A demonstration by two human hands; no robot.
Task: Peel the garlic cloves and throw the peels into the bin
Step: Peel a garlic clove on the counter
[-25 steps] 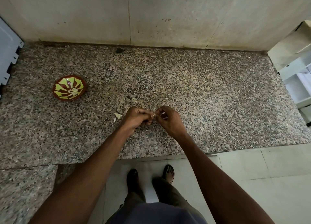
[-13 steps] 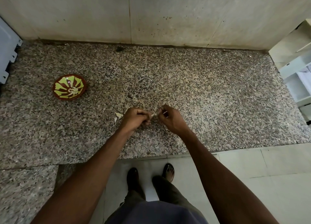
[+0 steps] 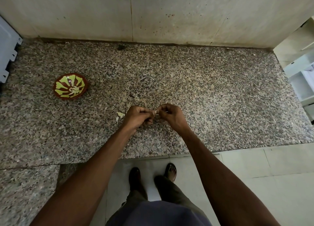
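Speckled grey-and-pink granite countertop fills the head view, where a person standing at its front edge works a small pale garlic clove between both hands. Left hand has its fingers curled inward and pinches the clove from the left; right hand meets it from the right, fingertips also curled and pinching at the same clove, so the 2 hands touch over the stone near the middle of the counter's front half. Just left of the left hand, 2 small pale scraps of garlic peel lie on the granite. Farther left and toward the back sits a round brown bowl with a yellow-green petal pattern, well apart from the hands, with pale pieces at its centre too small to identify. Beige tiled wall rises behind the counter, marked with small dark spots. White slotted object shows at the left edge, and white shelving at the right. Below the counter, the person's 2 feet in dark sandals stand on pale floor tiles.
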